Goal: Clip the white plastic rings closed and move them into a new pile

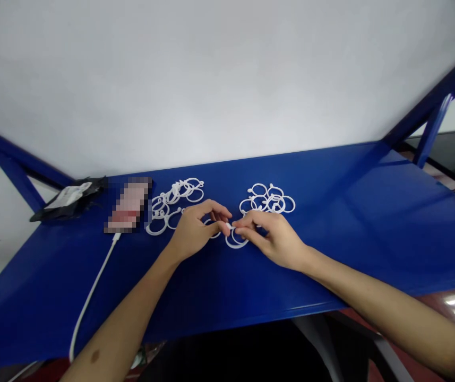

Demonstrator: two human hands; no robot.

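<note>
Both my hands meet low over the middle of the blue tabletop, fingertips nearly touching. Between them is a white plastic ring [235, 246], with a small knob at its top. My left hand [197, 225] pinches at this knob with thumb and fingers. From the other side, my right hand [273, 236] pinches the ring near the same spot; a second ring seems to overlap it there. Beyond my right hand lies a pile of white rings [289, 204] with small knobs. Another spread of white rings [156, 229] lies left of my left hand, and one ring shows partly behind its fingers.
A phone [127, 207], its screen blurred out, lies at the left with a white cable [94, 286] running toward the front edge. Beside it is a black plastic package [71, 199]. Blue frame bars [430, 130] rise at both ends of the table [370, 228], before a white wall.
</note>
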